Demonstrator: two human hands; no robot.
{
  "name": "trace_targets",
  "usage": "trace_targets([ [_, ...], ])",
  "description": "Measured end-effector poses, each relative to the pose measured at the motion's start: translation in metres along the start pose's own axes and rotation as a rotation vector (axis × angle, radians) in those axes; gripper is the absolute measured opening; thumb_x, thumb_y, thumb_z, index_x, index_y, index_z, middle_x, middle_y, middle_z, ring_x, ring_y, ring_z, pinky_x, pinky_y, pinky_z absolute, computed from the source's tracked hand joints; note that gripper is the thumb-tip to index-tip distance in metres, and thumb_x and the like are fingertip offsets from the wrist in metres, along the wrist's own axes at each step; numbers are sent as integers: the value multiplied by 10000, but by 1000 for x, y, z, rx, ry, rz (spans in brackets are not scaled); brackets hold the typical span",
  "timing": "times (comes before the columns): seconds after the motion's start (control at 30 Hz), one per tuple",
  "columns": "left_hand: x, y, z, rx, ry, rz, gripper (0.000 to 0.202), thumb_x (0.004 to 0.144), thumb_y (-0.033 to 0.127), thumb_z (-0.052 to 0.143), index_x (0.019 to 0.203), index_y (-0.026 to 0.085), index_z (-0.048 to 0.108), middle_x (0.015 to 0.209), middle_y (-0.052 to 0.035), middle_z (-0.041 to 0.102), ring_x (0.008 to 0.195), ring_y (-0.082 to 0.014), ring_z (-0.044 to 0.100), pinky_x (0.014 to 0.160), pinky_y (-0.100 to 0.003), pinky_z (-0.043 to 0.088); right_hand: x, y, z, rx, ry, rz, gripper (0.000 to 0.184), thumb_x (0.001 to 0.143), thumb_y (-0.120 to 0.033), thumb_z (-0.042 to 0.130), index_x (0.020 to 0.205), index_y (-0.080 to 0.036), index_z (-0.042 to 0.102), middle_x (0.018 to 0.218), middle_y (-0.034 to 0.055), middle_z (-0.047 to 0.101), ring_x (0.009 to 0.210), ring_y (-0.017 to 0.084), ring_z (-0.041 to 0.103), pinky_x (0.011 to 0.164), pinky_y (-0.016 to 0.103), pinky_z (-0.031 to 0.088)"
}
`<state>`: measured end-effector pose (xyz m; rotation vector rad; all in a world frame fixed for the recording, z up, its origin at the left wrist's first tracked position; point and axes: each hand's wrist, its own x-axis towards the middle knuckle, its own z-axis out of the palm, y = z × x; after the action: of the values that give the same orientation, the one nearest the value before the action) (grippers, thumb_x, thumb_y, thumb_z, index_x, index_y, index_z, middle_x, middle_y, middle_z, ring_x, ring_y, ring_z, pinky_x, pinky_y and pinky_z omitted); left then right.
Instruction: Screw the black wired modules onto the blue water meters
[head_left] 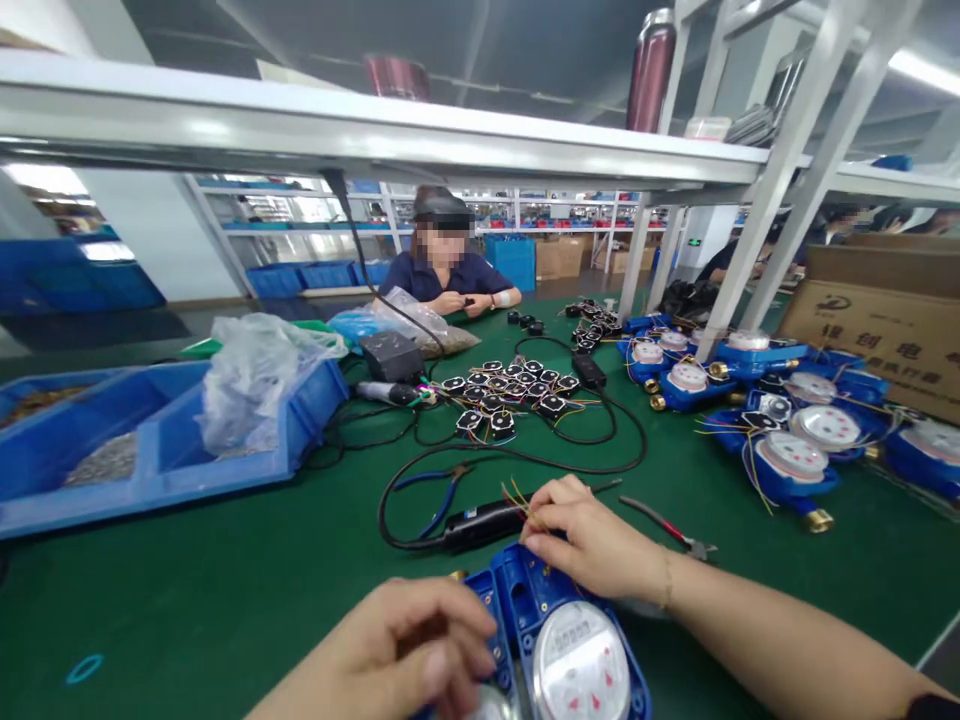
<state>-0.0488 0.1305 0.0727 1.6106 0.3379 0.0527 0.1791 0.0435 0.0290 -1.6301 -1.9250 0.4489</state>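
Two blue water meters lie side by side at the near edge of my view. The right-hand water meter shows its round white dial and an open blue housing at its far end. My right hand is at that far end, fingers bent together around thin yellow and red wires. My left hand hovers over the left meter, partly hiding it, its fingers loosely curled and apart with nothing visible in them. Just beyond, a black electric screwdriver lies partly behind my right hand.
Blue-handled pliers and red-handled cutters lie nearby. Several black wired modules cover the middle. Blue bins stand left; more water meters and a cardboard box sit right. A co-worker sits opposite, below a shelf.
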Motion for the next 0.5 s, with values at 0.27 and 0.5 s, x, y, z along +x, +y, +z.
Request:
trace_targets([
  [0.27, 26, -18, 1, 471, 313, -72, 606, 703, 489, 679, 1242, 266, 513, 1191, -75, 569, 986, -256, 557, 852, -377, 488, 19, 14, -53, 78, -448, -455, 485, 913, -200, 562, 1362, -199, 377, 1173, -9, 558, 1033, 61, 546, 918, 101, 415],
  [0.5, 5, -36, -25, 365, 746, -63, 504, 807, 558, 519, 1231, 286, 482, 1230, -38, 575, 1133, -237, 535, 979, -363, 443, 119, 132, -54, -316, -60, 38, 329, 930, -299, 542, 1209, -130, 497, 1265, 116, 437, 1167, 251, 444, 999, 477, 405],
])
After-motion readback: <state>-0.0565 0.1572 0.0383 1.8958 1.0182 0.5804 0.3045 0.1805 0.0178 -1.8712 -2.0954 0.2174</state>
